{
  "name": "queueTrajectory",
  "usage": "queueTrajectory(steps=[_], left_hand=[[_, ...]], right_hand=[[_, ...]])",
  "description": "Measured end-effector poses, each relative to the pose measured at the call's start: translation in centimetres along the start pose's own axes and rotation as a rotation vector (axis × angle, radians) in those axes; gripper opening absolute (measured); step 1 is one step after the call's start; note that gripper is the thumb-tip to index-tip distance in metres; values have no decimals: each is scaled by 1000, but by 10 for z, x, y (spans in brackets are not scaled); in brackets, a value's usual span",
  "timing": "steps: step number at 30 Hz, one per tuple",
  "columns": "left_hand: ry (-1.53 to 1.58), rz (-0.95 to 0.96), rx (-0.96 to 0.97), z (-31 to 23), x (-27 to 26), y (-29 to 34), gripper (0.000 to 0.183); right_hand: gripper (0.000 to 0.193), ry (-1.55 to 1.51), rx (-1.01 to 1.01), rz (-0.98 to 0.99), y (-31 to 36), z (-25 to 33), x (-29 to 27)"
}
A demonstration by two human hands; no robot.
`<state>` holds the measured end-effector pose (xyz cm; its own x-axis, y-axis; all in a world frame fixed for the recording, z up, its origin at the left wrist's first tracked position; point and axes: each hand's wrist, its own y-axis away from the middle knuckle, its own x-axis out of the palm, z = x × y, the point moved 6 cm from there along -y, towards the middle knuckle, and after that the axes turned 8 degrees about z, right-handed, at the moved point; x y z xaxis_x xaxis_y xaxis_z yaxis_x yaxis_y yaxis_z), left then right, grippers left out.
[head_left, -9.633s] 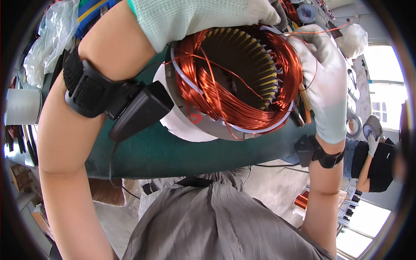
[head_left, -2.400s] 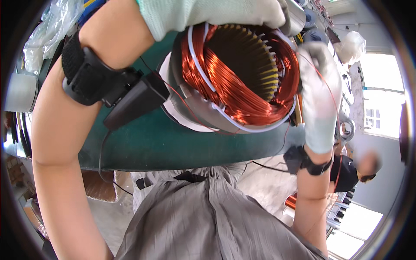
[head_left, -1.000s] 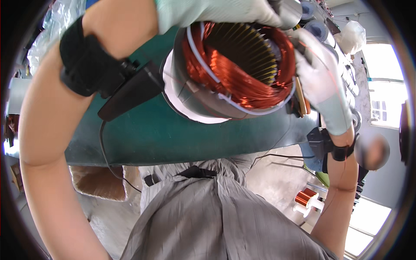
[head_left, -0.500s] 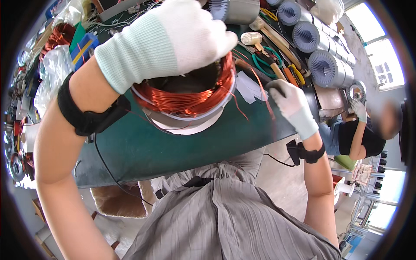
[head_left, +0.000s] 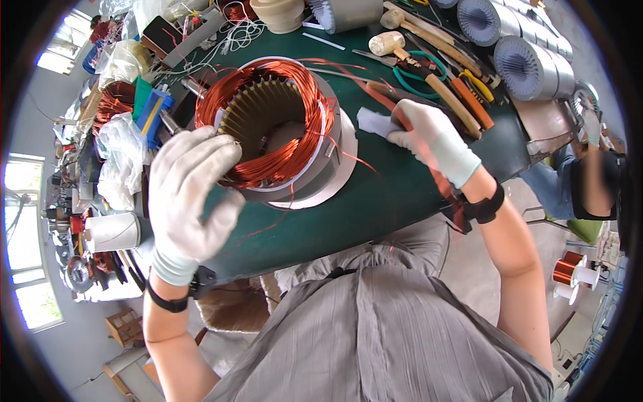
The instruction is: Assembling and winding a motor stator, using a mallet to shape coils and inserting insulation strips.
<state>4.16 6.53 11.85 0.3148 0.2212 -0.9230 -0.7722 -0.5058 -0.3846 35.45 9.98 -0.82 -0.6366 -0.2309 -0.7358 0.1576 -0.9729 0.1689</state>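
Note:
A stator [head_left: 260,127] wound with copper wire [head_left: 320,110] stands on the green bench, its slotted bore facing up. My left hand [head_left: 194,194], in a white glove, is beside the coil's near left rim. Its fingers are spread, with nothing in them. To the right of the stator my gloved right hand [head_left: 432,137] is closed, fingertips pinched on a piece of white paper [head_left: 376,123]. A blurred reddish strip [head_left: 429,161] trails from the coil's far side across this hand toward the wrist; whether the fingers hold it too cannot be told.
Mallets [head_left: 388,44], green-handled scissors [head_left: 429,67] and other hand tools lie at the far right. Bare stator cores [head_left: 522,67] stand behind them. Plastic bags [head_left: 124,157] and a white spool [head_left: 112,232] crowd the left. Another person [head_left: 589,174] works at the right.
My left hand has come off the top of the coil, down and left, and its fingers have opened. My right hand has moved up and left onto the white paper.

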Motion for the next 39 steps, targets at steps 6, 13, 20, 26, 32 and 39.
queueTrajectory(steps=[6,13,20,26,32,39], left_hand=[[172,-6,-103,-46,14,31,35],[295,330,-198,-90,68,34,17],[173,204,266,-110,49,21,30],[-64,-73,-89,-28,-15,-23,39],[-5,280,44,-19,-7,-39,44],[65,322,-81,-19,-2,-36,36]], right_hand=[[34,-354,-28,-144,20,-26,-6],[10,-541,-124,-235,66,49,-24],[21,-765,-624,151,95,154,36],[36,-349,-621,75,84,125,51],[38,-514,-607,141,97,112,46],[25,-601,-307,67,115,102,22]])
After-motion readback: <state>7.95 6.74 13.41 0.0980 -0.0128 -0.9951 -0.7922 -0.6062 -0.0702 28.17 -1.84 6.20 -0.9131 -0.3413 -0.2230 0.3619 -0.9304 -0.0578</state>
